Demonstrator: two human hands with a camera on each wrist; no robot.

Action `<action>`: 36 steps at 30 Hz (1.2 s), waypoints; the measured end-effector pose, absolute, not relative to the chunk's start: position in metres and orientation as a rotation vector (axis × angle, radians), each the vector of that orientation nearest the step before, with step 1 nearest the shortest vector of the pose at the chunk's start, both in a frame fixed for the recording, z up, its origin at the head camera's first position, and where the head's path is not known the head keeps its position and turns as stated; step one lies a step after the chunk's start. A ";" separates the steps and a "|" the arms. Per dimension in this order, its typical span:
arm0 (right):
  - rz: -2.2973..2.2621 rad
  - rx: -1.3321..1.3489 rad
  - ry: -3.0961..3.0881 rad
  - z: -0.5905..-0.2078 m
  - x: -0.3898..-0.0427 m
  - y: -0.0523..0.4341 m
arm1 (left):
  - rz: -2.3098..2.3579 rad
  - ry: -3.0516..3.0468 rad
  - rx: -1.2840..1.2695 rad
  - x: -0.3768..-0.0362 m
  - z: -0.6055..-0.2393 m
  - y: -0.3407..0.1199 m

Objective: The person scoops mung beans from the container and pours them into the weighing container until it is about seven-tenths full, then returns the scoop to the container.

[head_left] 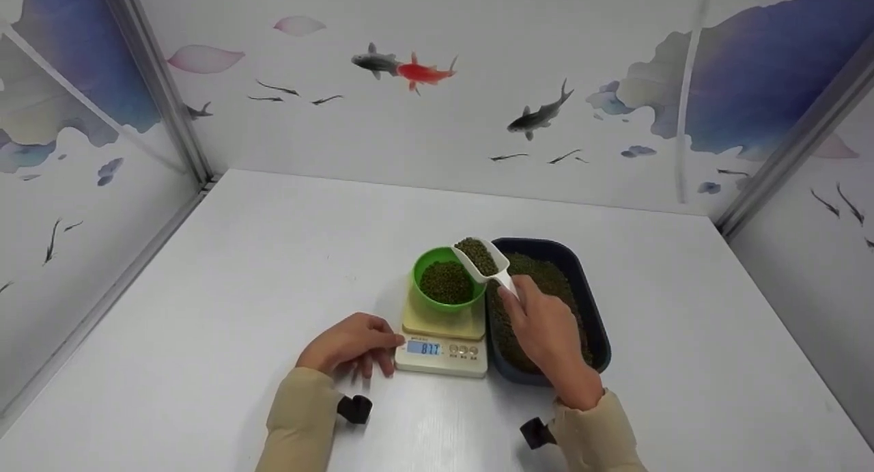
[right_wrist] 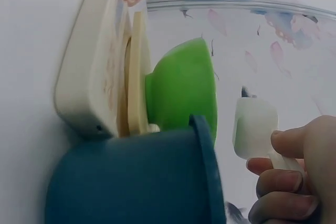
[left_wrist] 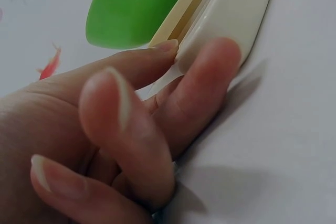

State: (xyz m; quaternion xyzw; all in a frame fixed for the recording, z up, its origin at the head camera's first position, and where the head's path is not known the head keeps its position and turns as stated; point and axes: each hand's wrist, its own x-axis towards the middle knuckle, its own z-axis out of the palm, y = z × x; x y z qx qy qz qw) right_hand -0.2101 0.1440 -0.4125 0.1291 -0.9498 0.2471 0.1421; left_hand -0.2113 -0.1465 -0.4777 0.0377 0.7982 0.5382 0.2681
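Left hand (head_left: 349, 350) rests on the table (head_left: 225, 308), fingers loosely curled, holding nothing, fingertips touching the scale (head_left: 442, 339) at its near-left corner. Right hand (head_left: 548, 332) grips the white scoop (head_left: 483, 259) by its handle. Scoop, full of green beans, hangs over the green bowl (head_left: 447, 283) on the scale. Dark blue tray (head_left: 593, 308) sits just right.

Scale (head_left: 442, 345) display (head_left: 424, 348) — digits look like "877"; nothing else legible.

scale (left_wrist: 231, 9) — cut off by top edge | display (head_left: 424, 348) — digits blurred | tub (right_wrist: 131, 182) — bottom cropped
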 end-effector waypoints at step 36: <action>0.678 0.488 -2.669 -0.414 -0.215 0.129 | 1.457 2.158 0.112 -0.212 -0.479 -0.146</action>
